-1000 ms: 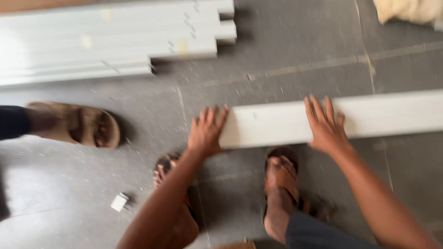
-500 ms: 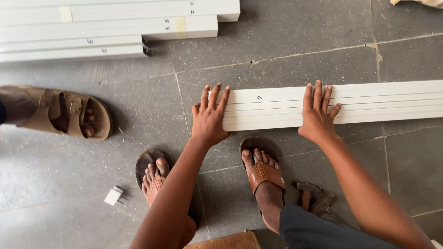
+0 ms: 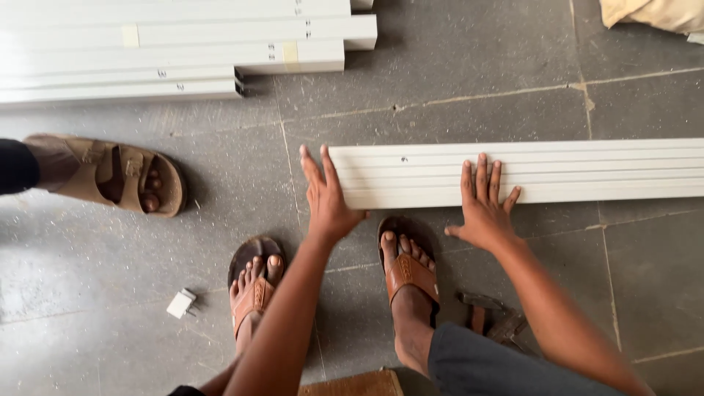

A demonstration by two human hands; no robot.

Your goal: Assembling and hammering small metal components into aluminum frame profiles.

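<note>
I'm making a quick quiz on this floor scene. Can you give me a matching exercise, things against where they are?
Things:
1. left hand
2. right hand
3. small white plug
4. stack of white panels

Places:
A. flat on top of the single white panel
B. top left, on the floor
C. at the single panel's left end
D. on the floor, left of the sandalled feet

Pairs: 1-C, 2-A, 3-D, 4-B

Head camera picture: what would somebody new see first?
First, two bare hands pressed flat on a stack of long white strips on the grey floor: the left hand at its end, the right hand further along. Another pile of white strips lies top left, above a person's sandalled foot.
</note>
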